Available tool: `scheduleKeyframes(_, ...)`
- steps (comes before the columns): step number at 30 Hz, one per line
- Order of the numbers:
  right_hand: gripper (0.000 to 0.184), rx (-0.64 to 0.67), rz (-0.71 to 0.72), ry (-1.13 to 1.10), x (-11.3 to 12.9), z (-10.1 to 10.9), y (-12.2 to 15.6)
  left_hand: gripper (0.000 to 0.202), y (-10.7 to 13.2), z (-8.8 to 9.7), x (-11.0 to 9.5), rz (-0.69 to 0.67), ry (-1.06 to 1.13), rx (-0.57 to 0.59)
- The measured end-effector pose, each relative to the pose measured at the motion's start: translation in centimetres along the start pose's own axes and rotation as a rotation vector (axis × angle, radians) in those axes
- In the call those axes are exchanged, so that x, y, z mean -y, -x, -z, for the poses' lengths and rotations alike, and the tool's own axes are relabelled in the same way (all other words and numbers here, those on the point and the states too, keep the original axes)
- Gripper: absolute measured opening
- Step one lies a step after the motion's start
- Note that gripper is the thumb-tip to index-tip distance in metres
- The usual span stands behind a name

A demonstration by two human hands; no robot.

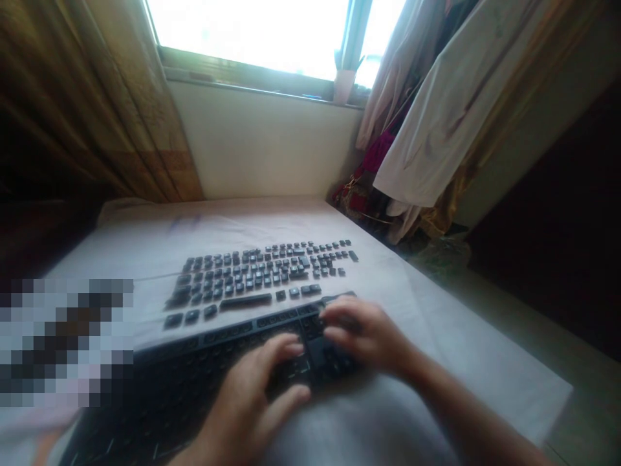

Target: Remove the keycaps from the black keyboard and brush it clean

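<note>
A black keyboard (194, 375) with its keycaps off lies slantwise on the white-covered table, close to me. Over its middle right part is my left hand (247, 395), thumb and fingers apart, with nothing seen between them. My right hand (371, 330) is at the keyboard's far right end, its fingers curled down in a pinch; blur hides what they hold, if anything. Beyond the keyboard, many loose black keycaps (252, 278) are laid out in rows in keyboard order. The long space bar (246, 301) lies in the nearest row.
The white table cover (466, 336) reaches an edge at the right, with floor beyond. Behind stand a wall (266, 142) and a bright window. A brown curtain (145, 129) hangs at left, clothes (431, 129) at right. A pixelated patch hides the left side.
</note>
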State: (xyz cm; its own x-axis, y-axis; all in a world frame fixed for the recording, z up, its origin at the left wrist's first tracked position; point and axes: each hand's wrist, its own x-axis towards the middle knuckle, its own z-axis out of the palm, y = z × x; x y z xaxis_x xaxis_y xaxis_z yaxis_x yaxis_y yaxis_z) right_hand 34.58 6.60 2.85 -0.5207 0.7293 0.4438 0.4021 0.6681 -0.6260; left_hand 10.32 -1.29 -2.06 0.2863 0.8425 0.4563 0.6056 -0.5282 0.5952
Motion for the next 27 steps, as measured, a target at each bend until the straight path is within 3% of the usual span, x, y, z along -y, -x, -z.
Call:
scheduleKeyframes(3,0.016,0.032,-0.271,0.225,-2.8,2.8,-2.5,0.074,0.3,-0.2,0.8,-0.161,-0.268,-0.012)
scheduleKeyframes(5,0.013,0.07,-0.336,0.279,-4.8,3.5,-4.0,0.088,0.5,-0.4,1.2,-0.218,-0.385,0.044)
scheduleKeyframes(10,0.011,0.157,-0.428,0.336,-7.8,2.3,-6.2,0.096,1.2,-1.0,2.1,-0.223,-0.517,0.137)
scheduleKeyframes(19,0.017,0.25,-0.496,0.312,-8.4,1.3,-6.6,0.079,1.2,-0.8,1.7,-0.245,-0.632,0.147)
scheduleKeyframes(23,0.015,0.209,-0.494,0.274,-8.4,1.3,-6.6,0.083,1.5,-0.8,1.9,-0.202,-0.638,0.114)
scheduleKeyframes(27,0.014,0.087,-0.457,0.191,-7.7,1.7,-6.1,0.09,1.6,-0.6,2.5,-0.118,-0.651,0.137)
